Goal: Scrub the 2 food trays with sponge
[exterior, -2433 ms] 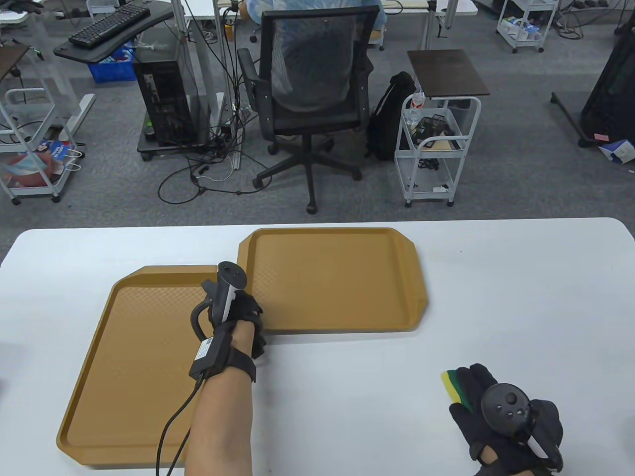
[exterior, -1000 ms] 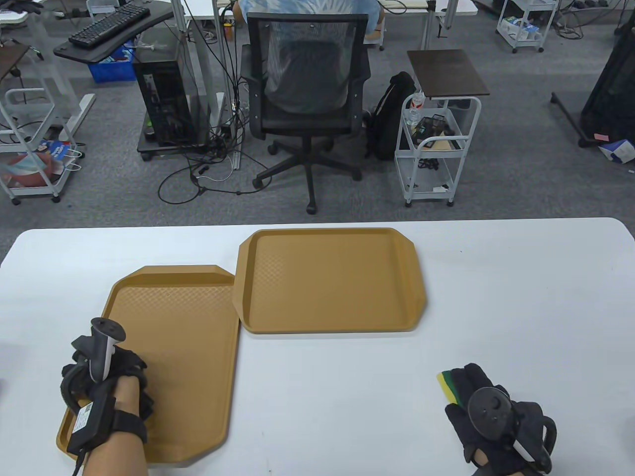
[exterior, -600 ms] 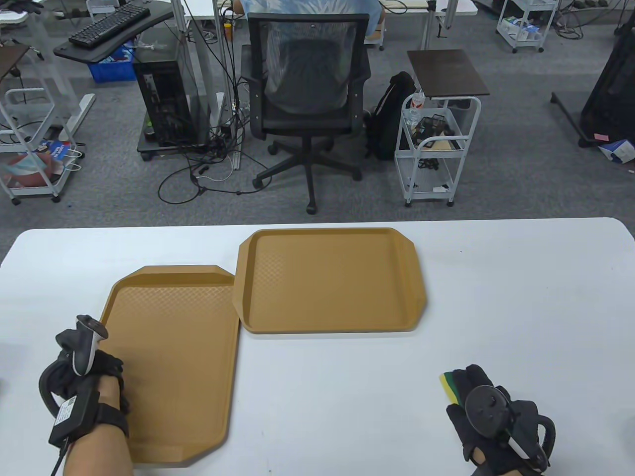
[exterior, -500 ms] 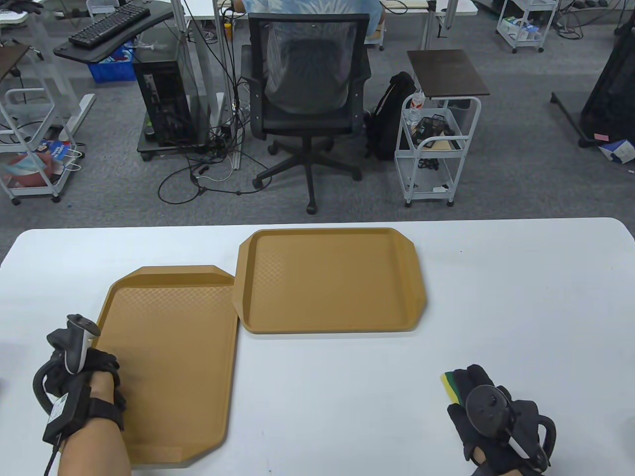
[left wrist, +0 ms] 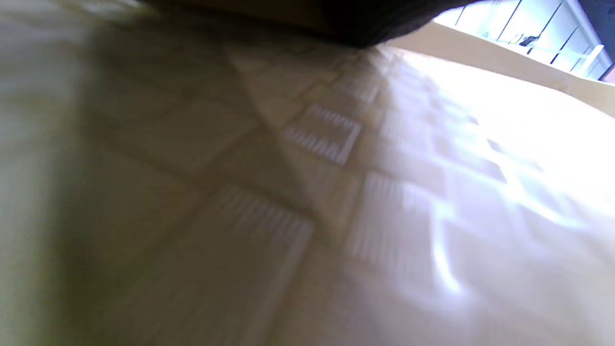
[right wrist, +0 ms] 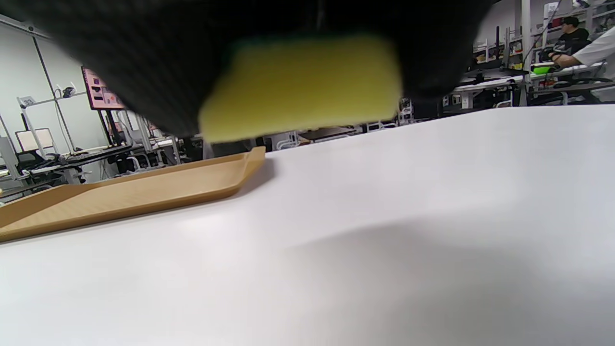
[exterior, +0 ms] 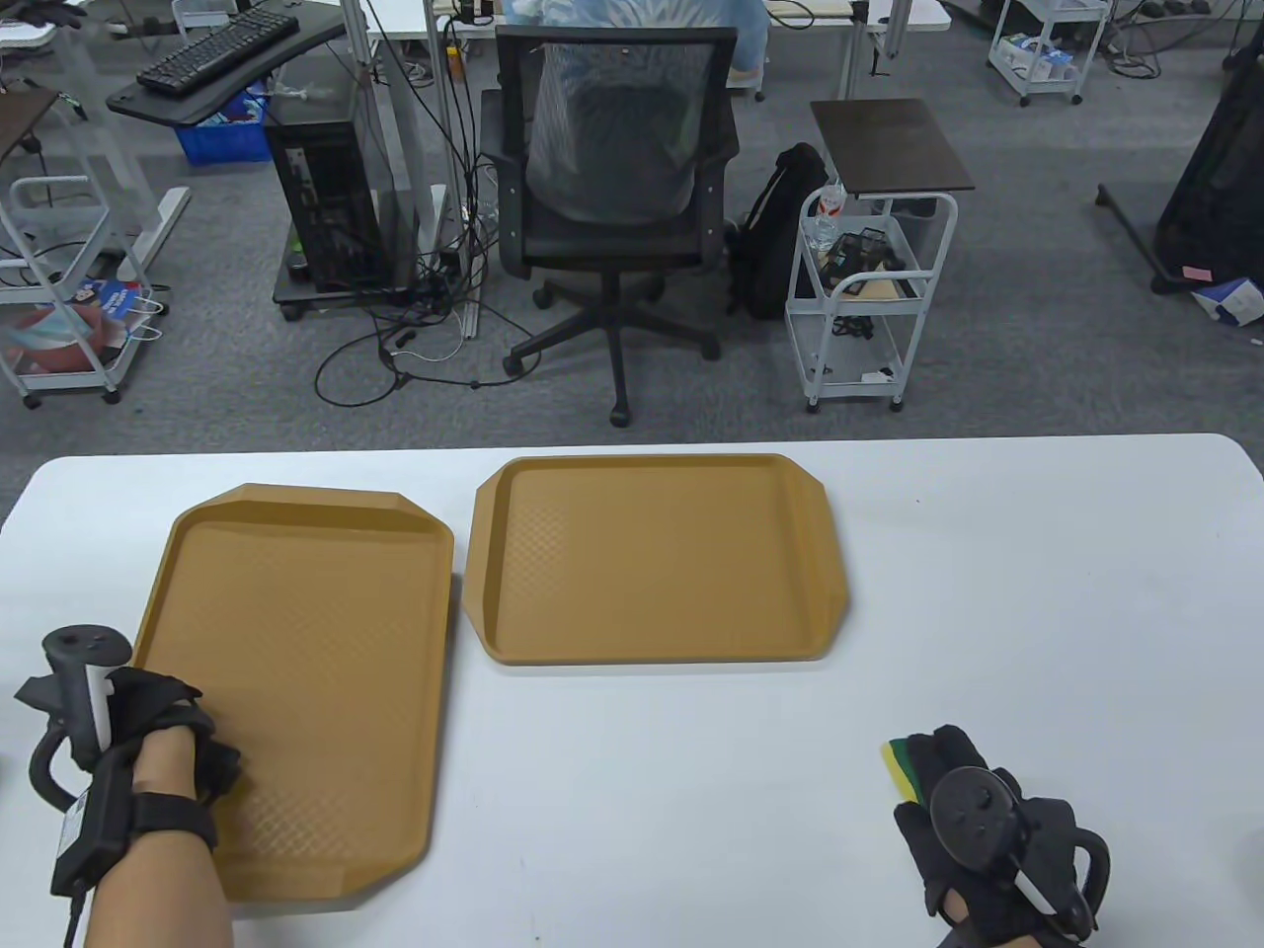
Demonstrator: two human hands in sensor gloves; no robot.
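Table view: 2 trays on the table (exterior: 1037, 592). Left hand (exterior: 163, 736) rests on the near-left rim of the left tray (exterior: 296, 671); finger state hidden. Right tray (exterior: 652, 558) just beside it, apart. Trays look stiff, light and probably slippery, so pin one by its rim.

Left wrist view: only blurred tray texture.

Right wrist view: right hand (right wrist: 307, 29) fingers curled around the soft sponge (right wrist: 300, 86), above bare table; nothing blocks the way.

Stretching across the lower half: a white, round-cornered tabletop (exterior: 1037, 612). Lying beyond it, grey carpet flooring (exterior: 1037, 326). Standing just past the far edge, a black mesh-backed swivel office chair (exterior: 617, 188) on castors. Sitting to its left, a black computer tower (exterior: 321, 202) among tangled dark cables (exterior: 415, 336), under a dark desk carrying a black keyboard (exterior: 217, 44). Standing to the right, a white wheeled wire cart (exterior: 869, 296) with a dark brown top, a black backpack (exterior: 780, 232) leaning beside it.
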